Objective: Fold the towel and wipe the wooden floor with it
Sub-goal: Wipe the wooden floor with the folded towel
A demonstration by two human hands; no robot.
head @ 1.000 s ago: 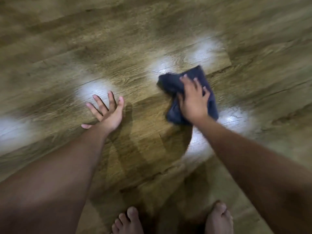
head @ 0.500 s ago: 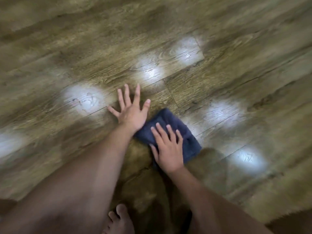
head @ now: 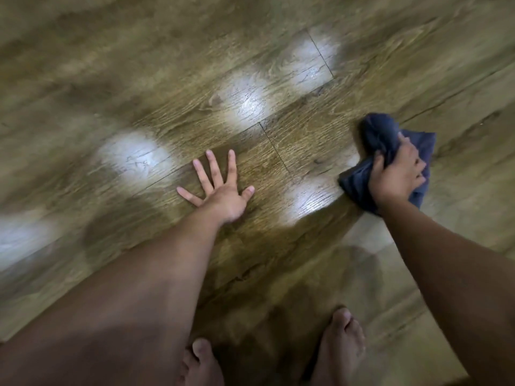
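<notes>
The person's left hand lay flat on the wooden floor, palm down, its fingers straight and spread wide, holding nothing. To the right of that hand and well apart from it, the right hand pressed down on a dark blue towel, its fingers curled over the bunched cloth and gripping it. The towel sat crumpled on the floor, part of it sticking out beyond the right hand's knuckles and part spreading out under the wrist. Between the left hand and the towel a bright patch of reflected light lay on the boards, and a seam between planks ran there too. Nearer the person than the left hand, two bare feet stood on the floor, at the lower edge of the view. The outer parts of the floor were blurred
</notes>
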